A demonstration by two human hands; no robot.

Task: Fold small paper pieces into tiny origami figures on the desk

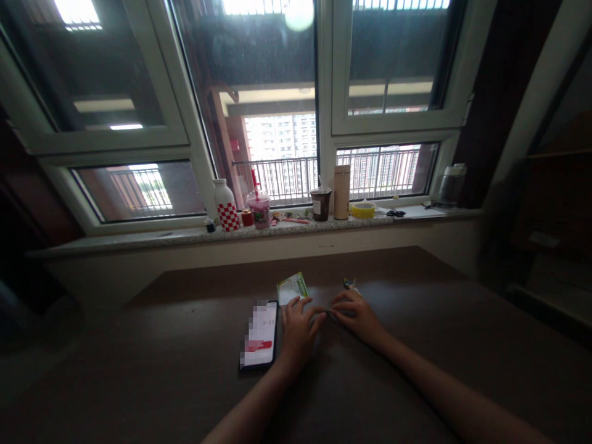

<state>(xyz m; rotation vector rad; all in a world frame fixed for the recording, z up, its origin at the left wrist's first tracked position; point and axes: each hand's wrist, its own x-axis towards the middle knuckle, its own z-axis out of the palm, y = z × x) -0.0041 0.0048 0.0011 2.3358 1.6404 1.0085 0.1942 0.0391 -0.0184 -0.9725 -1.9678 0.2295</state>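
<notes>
My left hand (300, 325) and my right hand (356, 313) rest close together on a dark brown table (185, 382). Their fingertips meet over a small thin object (326, 314) that is too small and dark to name. Both hands have fingers curled in a pinch on it. A phone (260, 334) with a lit screen lies flat just left of my left hand. A small green and white packet (293, 287) lies just beyond my left hand. A tiny colourful item (349, 283) sits on the table beyond my right hand.
A stone window sill (139, 237) runs behind the table. On it stand a red-checked bottle (226, 206), a pink cup with a straw (259, 209), a dark cup (320, 204), a tan flask (341, 192), a yellow tape roll (363, 210) and a kettle (451, 184).
</notes>
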